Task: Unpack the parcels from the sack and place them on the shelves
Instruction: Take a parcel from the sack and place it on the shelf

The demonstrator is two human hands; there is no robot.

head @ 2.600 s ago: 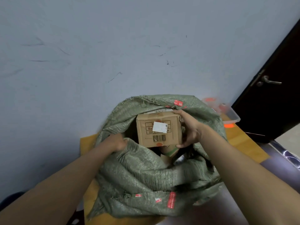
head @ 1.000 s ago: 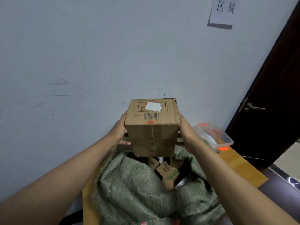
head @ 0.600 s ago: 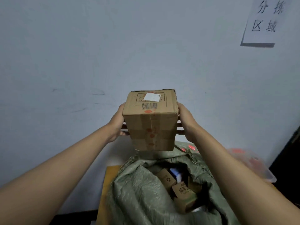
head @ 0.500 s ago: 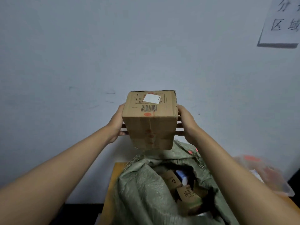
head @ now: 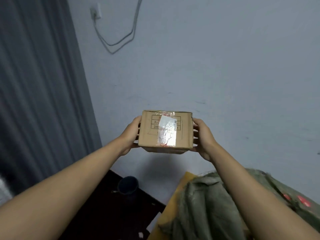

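Note:
A brown cardboard box with a white label and shiny tape on top is held in the air in front of the wall. My left hand grips its left side, fingers curled underneath. My right hand grips its right side the same way. The green woven sack lies at the lower right on a yellow wooden table, and its opening is out of sight. No shelf is in view.
A grey curtain hangs along the left. A wall socket with a drooping cable is high on the wall. A dark bucket stands on the dark floor left of the table.
The view has swung to the left, away from the sack. The box has tipped so that its labelled top faces me, and both hands have carried it leftward.

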